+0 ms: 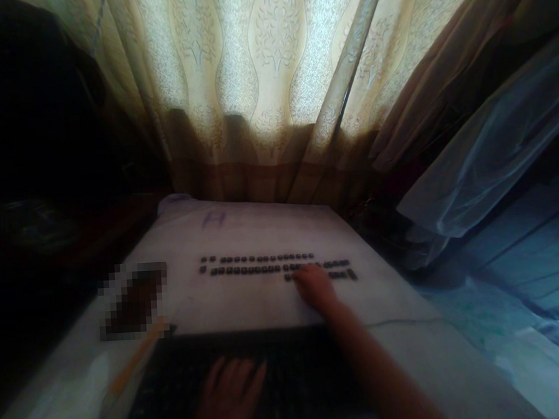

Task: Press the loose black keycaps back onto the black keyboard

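A dark keyboard [287, 353] lies at the near edge of a white-covered table. My left hand [232, 387] rests on it, fingers spread. Beyond the keyboard, several small dark keycaps [245, 270] are laid out in rows on the white cover. My right hand [314, 286] is at the right part of these rows, fingers bent together and pointing down at the keycaps. Whatever is between its fingertips is hidden.
A pixelated dark object [137, 301] lies on the left, with an orange-handled tool [137, 357] and a whitish sheet [65, 402] nearer. A cable [402, 320] runs right. Patterned curtains [277, 78] hang behind; cloth [474, 162] hangs at the right.
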Demonstrator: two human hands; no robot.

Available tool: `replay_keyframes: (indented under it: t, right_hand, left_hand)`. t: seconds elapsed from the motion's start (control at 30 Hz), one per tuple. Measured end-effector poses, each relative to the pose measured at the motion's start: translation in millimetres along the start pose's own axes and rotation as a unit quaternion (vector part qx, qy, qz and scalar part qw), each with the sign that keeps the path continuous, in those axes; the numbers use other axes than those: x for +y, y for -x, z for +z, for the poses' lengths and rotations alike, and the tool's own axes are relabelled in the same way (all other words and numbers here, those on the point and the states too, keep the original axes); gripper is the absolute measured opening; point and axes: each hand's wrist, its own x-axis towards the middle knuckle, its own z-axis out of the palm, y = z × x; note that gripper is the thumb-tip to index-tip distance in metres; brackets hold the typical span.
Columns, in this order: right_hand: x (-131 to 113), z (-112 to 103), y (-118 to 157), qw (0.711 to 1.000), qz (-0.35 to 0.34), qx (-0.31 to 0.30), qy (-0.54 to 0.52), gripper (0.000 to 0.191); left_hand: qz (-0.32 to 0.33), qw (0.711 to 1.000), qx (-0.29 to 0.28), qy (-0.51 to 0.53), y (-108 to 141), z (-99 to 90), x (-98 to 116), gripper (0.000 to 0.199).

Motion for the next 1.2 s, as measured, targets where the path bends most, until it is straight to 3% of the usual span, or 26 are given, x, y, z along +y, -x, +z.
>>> replay_keyframes:
  t: [0.13, 0.43, 0.8, 1.2]
  right_hand:
    - [-5, 4, -9, 0.999, -0.006, -0.006, 0.044, 0.029]
    - [-9, 8, -12, 0.995, -0.031, -0.034, 0.091, 0.026]
    - [-20, 6, 2, 0.994, -0.044, -0.065, 0.082, 0.027]
    - [-24, 11, 8, 0.996, 0.017, -0.086, 0.023, 0.024]
  left_hand:
    - [-0.008, 1.000, -0.008, 0.017, 1, 2.7, -1, 0.067]
    - [-0.028, 0.999, -0.016, 0.016, -4, -9.6, 9, 0.062]
    - [-0.060, 0.996, -0.029, 0.059, -8, -14.4, 15, 0.056]
    - [-0.072, 0.994, -0.040, 0.071, -10, -18.1, 17, 0.053]
